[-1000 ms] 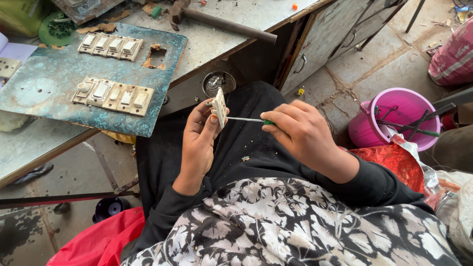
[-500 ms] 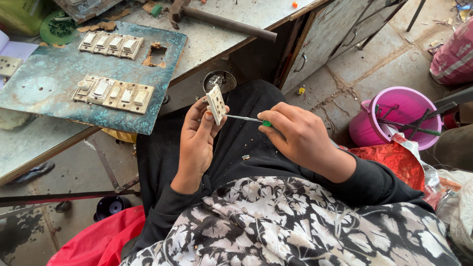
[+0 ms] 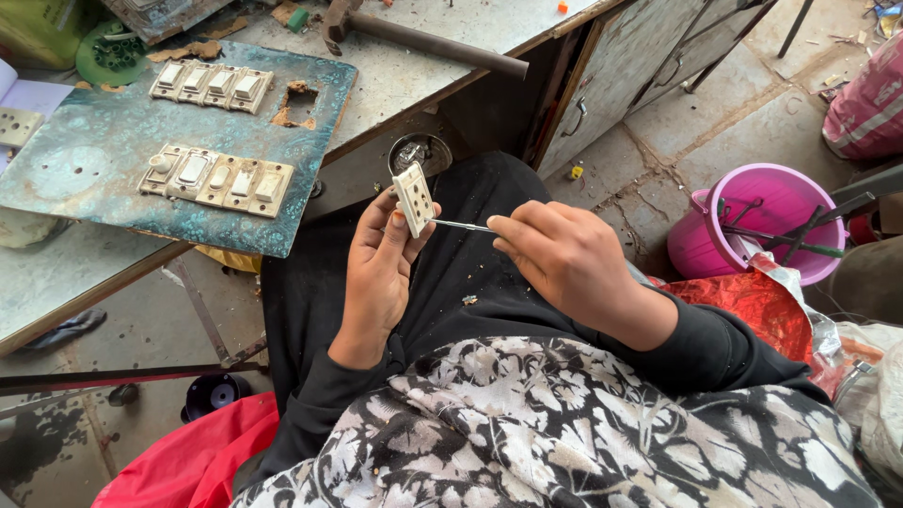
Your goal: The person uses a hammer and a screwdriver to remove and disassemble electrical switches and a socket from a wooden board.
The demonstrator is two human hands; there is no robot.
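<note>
Since the earlier frame, the socket module has turned from edge-on to show its cream, pin-holed face. It stands upright over the lap, pinched between thumb and fingers of the left hand. Right hand is closed around a screwdriver, whose thin metal shaft lies level with its tip touching the module's lower edge. Beyond, on the workbench, lies a blue-green board carrying two rows of cream switches. A pink bucket stands on the floor to the right.
</note>
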